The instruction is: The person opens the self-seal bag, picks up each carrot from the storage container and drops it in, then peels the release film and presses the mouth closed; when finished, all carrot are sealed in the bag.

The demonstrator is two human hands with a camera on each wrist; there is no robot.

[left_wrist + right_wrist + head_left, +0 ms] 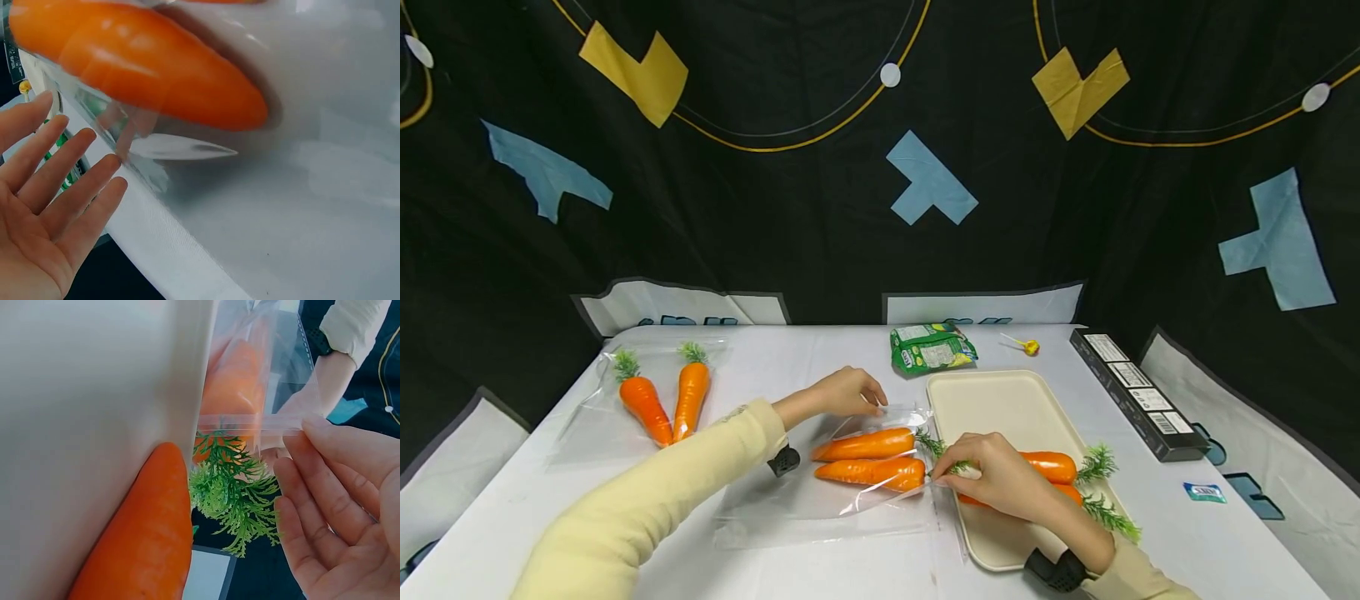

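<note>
A clear plastic bag (pixel 760 517) lies in the middle of the table with two orange carrots (pixel 872 446) inside. Green leafy tops (pixel 228 472) of these carrots stick out at the bag's mouth. My right hand (pixel 996 475) pinches the edge of that mouth between thumb and forefinger, over the tray's left side. At the far edge of the bag is my left hand (pixel 846 392), its fingers extended beside the film in the left wrist view. Two more carrots (pixel 1052 467) lie on a cream tray (pixel 992 396), partly hidden behind my right hand.
Another clear bag (pixel 583 425) holding two carrots (pixel 647 408) lies at the left. Behind the tray are a green snack packet (pixel 932 348) and a yellow lollipop (pixel 1032 347). A long black box (pixel 1138 396) and a small blue packet (pixel 1205 492) lie on the right.
</note>
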